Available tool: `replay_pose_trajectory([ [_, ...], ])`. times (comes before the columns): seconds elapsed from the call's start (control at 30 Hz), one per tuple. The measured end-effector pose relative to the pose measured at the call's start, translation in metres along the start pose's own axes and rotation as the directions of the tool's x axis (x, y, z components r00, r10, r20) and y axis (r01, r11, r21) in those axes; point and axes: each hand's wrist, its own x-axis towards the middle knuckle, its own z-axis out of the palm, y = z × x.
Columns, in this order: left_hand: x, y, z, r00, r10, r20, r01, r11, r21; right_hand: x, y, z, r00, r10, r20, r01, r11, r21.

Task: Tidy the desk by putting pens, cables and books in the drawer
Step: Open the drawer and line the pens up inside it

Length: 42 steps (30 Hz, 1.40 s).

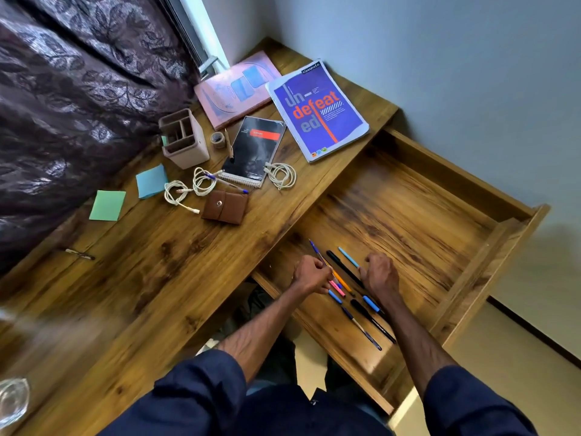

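The wooden drawer [418, 215] is pulled open at the right of the desk [176, 278]. Several pens [361, 322] lie in its near corner. My left hand [309, 273] is closed around a thin blue pen over that corner. My right hand [379, 273] is curled over the pens beside a light-blue pen [348, 257]; whether it grips one I cannot tell. On the desk lie three white cables [281, 176], [203, 181], [176, 193], a blue pen [231, 185], a black spiral notebook [253, 151], a blue "undefeated" book [317, 110] and a pink book [234, 88].
A beige pen holder [184, 138], a tape roll [218, 140], a brown wallet [224, 206], blue [152, 181] and green [107, 205] sticky notes and another pen [79, 253] sit on the desk. A glass [12, 401] stands at the near left. A dark curtain hangs left.
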Motion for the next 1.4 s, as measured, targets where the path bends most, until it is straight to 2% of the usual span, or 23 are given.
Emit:
replay_pose_trajectory([
  [0.1,-0.001,0.004,0.005,0.999,0.04,-0.003,-0.039,0.997,0.067,-0.009,-0.008,-0.007,0.996,-0.015,-0.09,0.035,0.974,0.223],
  [0.17,-0.003,0.009,0.011,0.995,0.094,0.03,-0.097,0.988,0.118,-0.019,-0.019,-0.015,0.997,-0.024,-0.075,0.056,0.889,0.454],
  [0.23,-0.004,0.013,0.018,0.981,0.184,0.064,-0.193,0.962,0.195,-0.027,-0.029,-0.026,1.0,-0.011,-0.016,0.018,0.795,0.607],
  [0.33,-0.008,0.022,0.028,0.956,0.278,0.089,-0.292,0.913,0.284,-0.028,-0.026,-0.035,0.997,0.026,0.071,-0.069,0.699,0.712],
  [0.4,-0.01,0.029,0.033,0.939,0.326,0.107,-0.343,0.889,0.304,-0.023,-0.016,-0.043,0.995,0.037,0.093,-0.093,0.672,0.734],
  [0.47,-0.012,0.034,0.037,0.926,0.353,0.134,-0.378,0.863,0.335,-0.017,-0.002,-0.053,0.995,0.06,0.076,-0.097,0.681,0.725],
  [0.6,-0.01,0.031,0.042,0.921,0.351,0.169,-0.389,0.841,0.376,-0.012,0.035,-0.07,0.997,0.07,-0.019,-0.052,0.874,0.484],
  [0.73,-0.011,0.017,0.041,0.93,0.332,0.159,-0.368,0.834,0.411,-0.02,0.073,-0.047,0.994,0.074,0.084,-0.092,0.965,0.244],
  [0.9,-0.013,0.004,0.042,0.947,0.285,0.149,-0.322,0.84,0.438,-0.042,0.088,-0.019,0.972,0.109,0.21,-0.128,0.989,0.079],
  [1.33,-0.02,-0.008,0.041,0.954,0.27,0.133,-0.301,0.858,0.417,-0.048,0.073,-0.014,0.97,0.161,0.18,-0.162,0.987,-0.007],
  [1.4,-0.02,-0.01,0.036,0.954,0.272,0.128,-0.3,0.867,0.398,-0.044,0.061,-0.018,0.98,0.15,0.128,-0.151,0.988,0.004],
])
